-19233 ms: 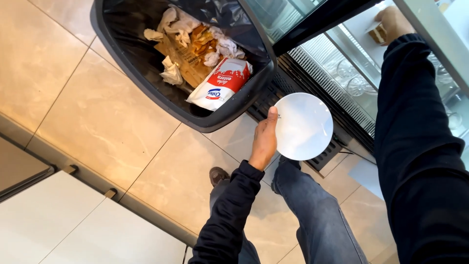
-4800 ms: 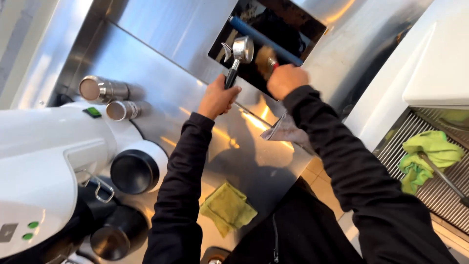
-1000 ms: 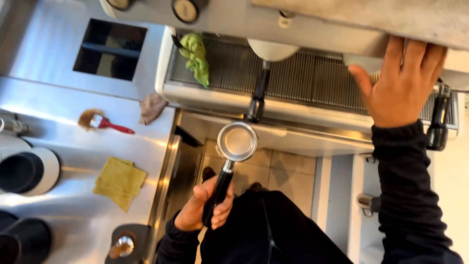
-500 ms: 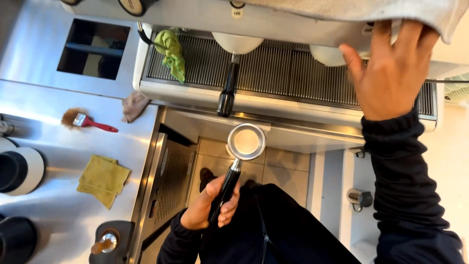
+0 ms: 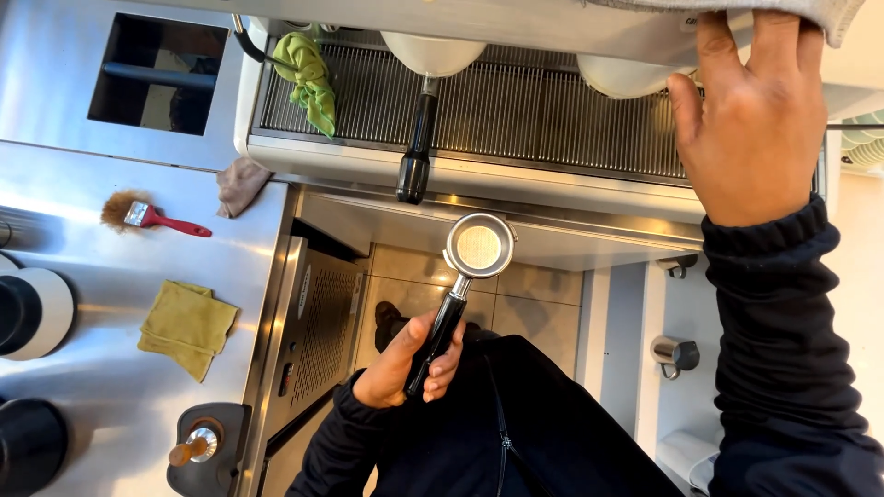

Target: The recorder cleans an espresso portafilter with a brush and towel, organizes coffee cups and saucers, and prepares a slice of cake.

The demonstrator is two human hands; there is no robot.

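My left hand (image 5: 403, 363) grips the black handle of a portafilter (image 5: 478, 248), whose round metal basket points toward the espresso machine (image 5: 516, 175) and holds pale ground coffee. My right hand (image 5: 748, 120) reaches up to the machine's top edge at the upper right, fingers spread and touching a grey cloth (image 5: 783, 9) lying there. A second portafilter with a black handle (image 5: 414, 156) is locked into the machine above its ribbed drip tray (image 5: 552, 110).
A green cloth (image 5: 308, 78) hangs at the tray's left end. The steel counter (image 5: 120, 276) on the left carries a red-handled brush (image 5: 147, 216), a yellow cloth (image 5: 187, 327), a tamper on a mat (image 5: 198, 448) and black round containers (image 5: 23, 313). A knock-out opening (image 5: 157, 78) lies behind.
The portafilter in my left hand has stayed in front of the machine. My right hand has risen to the machine's top edge, and my view has shifted slightly.
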